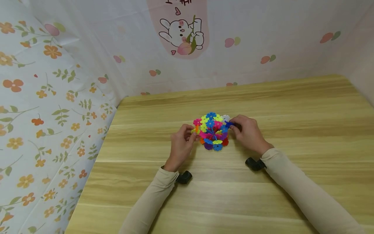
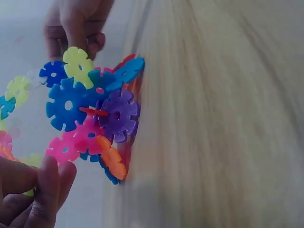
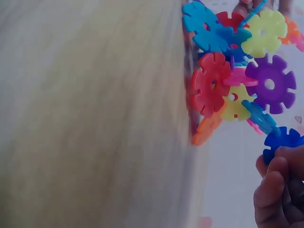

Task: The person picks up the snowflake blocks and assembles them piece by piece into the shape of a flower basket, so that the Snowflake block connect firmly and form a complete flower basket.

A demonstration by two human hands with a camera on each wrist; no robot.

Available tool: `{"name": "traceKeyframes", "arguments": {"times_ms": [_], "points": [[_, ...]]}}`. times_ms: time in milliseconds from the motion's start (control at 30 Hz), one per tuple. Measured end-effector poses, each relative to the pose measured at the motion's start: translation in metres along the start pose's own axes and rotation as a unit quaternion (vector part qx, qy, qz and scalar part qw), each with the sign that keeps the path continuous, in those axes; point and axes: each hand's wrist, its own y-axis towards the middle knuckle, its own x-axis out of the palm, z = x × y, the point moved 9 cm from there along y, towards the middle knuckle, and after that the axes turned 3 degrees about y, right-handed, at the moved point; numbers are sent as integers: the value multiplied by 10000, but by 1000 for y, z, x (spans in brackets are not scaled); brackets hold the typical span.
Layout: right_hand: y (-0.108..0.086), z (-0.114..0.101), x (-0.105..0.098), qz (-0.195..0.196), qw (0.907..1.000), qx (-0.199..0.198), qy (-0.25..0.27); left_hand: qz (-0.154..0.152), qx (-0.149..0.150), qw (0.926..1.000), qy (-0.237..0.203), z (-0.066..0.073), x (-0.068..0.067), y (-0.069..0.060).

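A rounded cluster of interlocking plastic flower discs [image 1: 210, 124] in many colours stands on the table between my hands. At its left side my left hand [image 1: 179, 144] pinches a yellow disc [image 2: 31, 160] between thumb and fingers. My right hand [image 1: 248, 132] pinches a dark blue disc [image 3: 282, 140] at the right side of the cluster. In the left wrist view a purple disc [image 2: 118, 116] and an orange disc [image 2: 112, 157] sit low, close to the tabletop. A red disc [image 3: 211, 84] shows low on the side seen by the right wrist camera. The cluster's inner joints are mostly hidden.
The wood-grain table [image 1: 222, 201] reaches back to a white curtain [image 1: 251, 26] with a rabbit print. A floral curtain [image 1: 35, 136] hangs along the left edge. Black wrist devices [image 1: 184, 177] jut from both cuffs, just above the tabletop.
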Motion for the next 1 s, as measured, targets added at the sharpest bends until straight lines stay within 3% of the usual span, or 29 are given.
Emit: {"name": "traceKeyframes", "arguments": {"times_ms": [133,333,633,1000], "points": [[2,-5,3,-181,9997,-118,-59,-60,-172,9997,142,-3,-1,-1],[5,2,7,-587,9973,385,210,28,-311,9993,-216,-4,-5,3],[5,6,7,-566,9974,410,148,83,-564,9965,-611,23,-13,5],[3,7,7,-610,9965,526,231,195,-616,9945,-821,11,-9,5]]}}
